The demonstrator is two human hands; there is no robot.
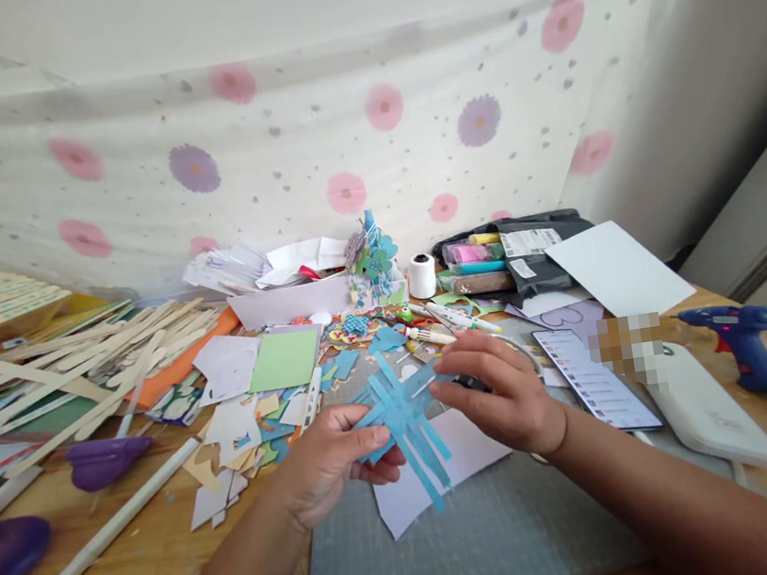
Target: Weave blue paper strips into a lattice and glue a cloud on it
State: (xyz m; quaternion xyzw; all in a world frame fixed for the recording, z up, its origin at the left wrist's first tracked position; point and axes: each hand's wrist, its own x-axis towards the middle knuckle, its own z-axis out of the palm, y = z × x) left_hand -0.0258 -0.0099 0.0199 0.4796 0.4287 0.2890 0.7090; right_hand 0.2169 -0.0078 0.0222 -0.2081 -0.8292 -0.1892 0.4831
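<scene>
Light-blue paper strips point(400, 404), crossed over one another like a weave, are held above the cutting mat in front of me. My left hand point(359, 448) is closed on their left side, with the thumb on top and the fingers underneath. At the upper right, the thumb and fingertips of my right hand point(502, 390) come together on the end of one strip. Several loose strip ends point down towards a white sheet of paper point(474, 451). That sheet lies on the grey cutting mat point(464, 552) below.
Paper scraps point(252, 425) and wooden craft sticks point(95, 366) spread over the left side. A white stick point(120, 520) lies nearer. On the right are a phone point(593, 382), a white device point(717, 402) and a blue glue gun point(737, 338). A thread spool point(422, 275) stands behind.
</scene>
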